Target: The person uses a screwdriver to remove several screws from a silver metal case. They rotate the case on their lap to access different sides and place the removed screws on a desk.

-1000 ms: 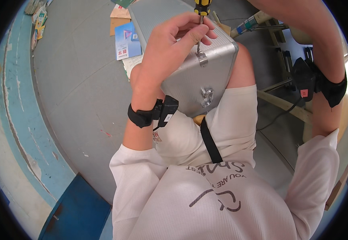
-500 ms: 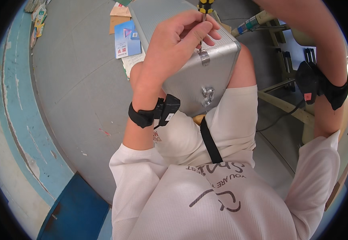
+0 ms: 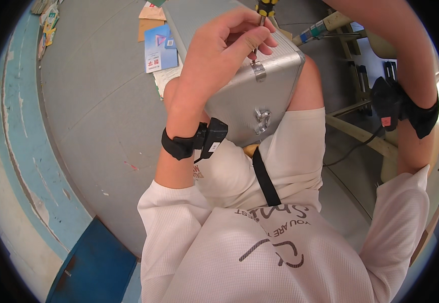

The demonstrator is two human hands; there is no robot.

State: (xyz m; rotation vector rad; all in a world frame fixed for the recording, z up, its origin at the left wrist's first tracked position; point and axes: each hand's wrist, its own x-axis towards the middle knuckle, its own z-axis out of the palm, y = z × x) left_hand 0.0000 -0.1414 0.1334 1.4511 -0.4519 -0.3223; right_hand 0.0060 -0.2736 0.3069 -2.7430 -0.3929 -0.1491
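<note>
A silver ribbed aluminium case (image 3: pixel 239 108) rests across my thighs. Its upper edge carries a metal latch plate (image 3: pixel 259 72), with another metal catch (image 3: pixel 262 120) on the face below. My left hand (image 3: pixel 224 48) is over the lid, thumb and fingers closed around the shaft of a screwdriver (image 3: pixel 265 8). The screwdriver stands nearly upright, its tip at the top of the latch plate; the yellow-and-black handle is cut off by the upper edge of the view. From my right arm only the forearm (image 3: pixel 406 45) shows, reaching up and out of view, so that hand is hidden.
Left of the case, a blue booklet (image 3: pixel 160 48) lies among papers on the grey floor (image 3: pixel 98 101). Beige furniture legs (image 3: pixel 363 136) and a dark cable (image 3: pixel 353 154) are at the right. A blue panel (image 3: pixel 95 265) stands at lower left by the wall.
The screwdriver handle has shifted slightly right and down, tilting the shaft a little. My left hand stays around the shaft, nearly in the same place. The case has hardly moved.
</note>
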